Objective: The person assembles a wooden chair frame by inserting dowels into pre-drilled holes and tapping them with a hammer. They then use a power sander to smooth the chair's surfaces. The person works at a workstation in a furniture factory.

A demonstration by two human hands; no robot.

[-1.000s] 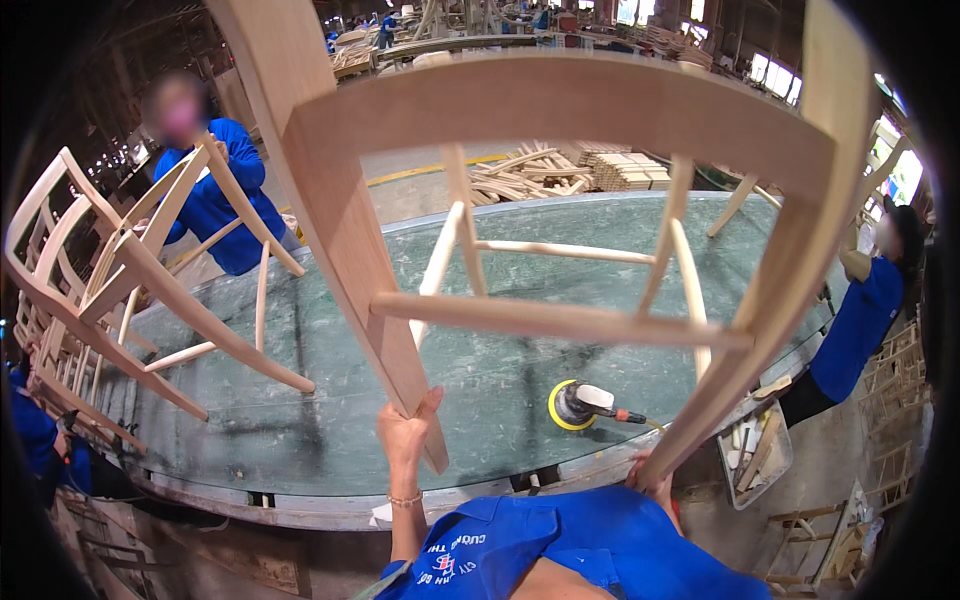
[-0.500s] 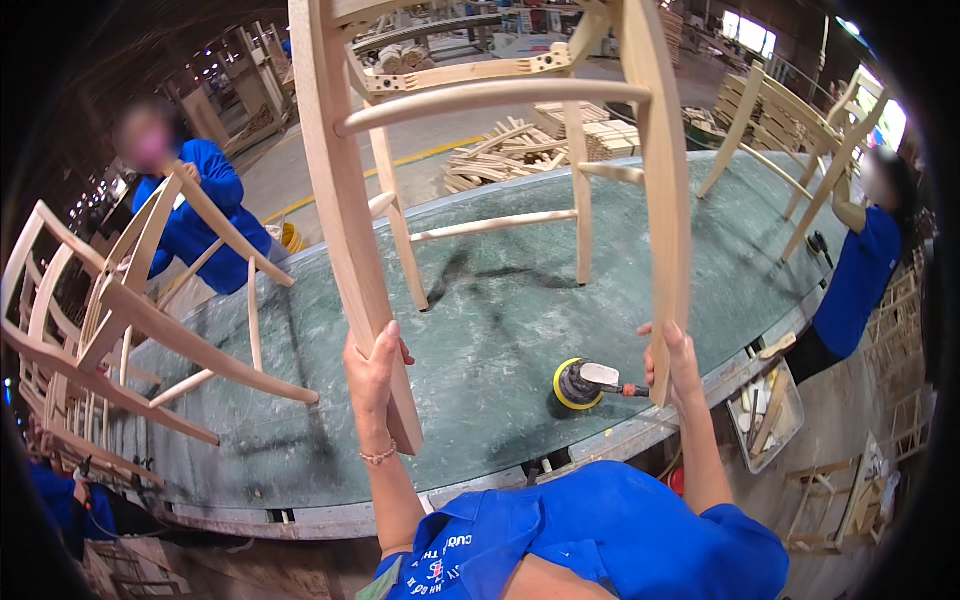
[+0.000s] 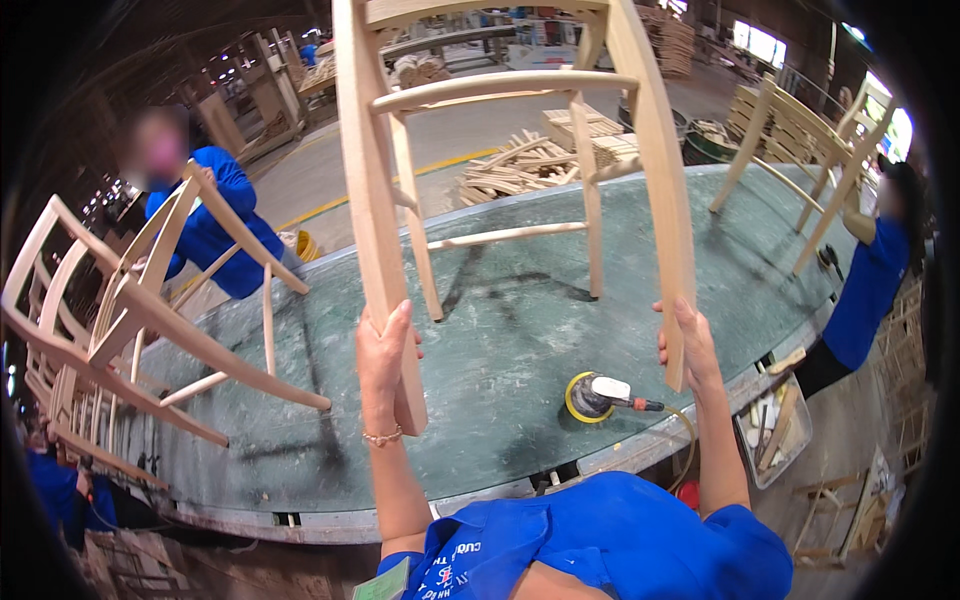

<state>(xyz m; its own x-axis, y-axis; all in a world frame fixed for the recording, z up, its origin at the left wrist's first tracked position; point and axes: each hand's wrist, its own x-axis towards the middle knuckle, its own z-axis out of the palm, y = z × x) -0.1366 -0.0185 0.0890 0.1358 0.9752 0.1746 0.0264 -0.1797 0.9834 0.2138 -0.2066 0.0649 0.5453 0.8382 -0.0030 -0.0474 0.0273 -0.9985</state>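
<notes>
A pale unfinished wooden chair frame point(image 3: 505, 92) stands tilted in front of me, two of its legs raised toward me. My left hand point(image 3: 384, 345) is wrapped round the lower end of the left raised leg. Around the right raised leg, near its tip, my right hand point(image 3: 688, 340) is closed. The chair's far legs reach down to the green worktable point(image 3: 480, 390), joined by a low rung. Between my arms a round sander point(image 3: 592, 397) with a yellow rim and a hose lies on the tabletop.
Other wooden chairs point(image 3: 215, 372) crowd the table's left side, where a person in blue point(image 3: 235, 250) works. Another person point(image 3: 868, 285) handles a chair point(image 3: 795, 125) at the right. A tray of tools point(image 3: 775, 432) hangs by the near edge. Beyond the table lie wood pieces point(image 3: 520, 165).
The raised chair legs have come slightly lower and tilted away from me, with both hands still gripping them. My view has shifted a little, too.
</notes>
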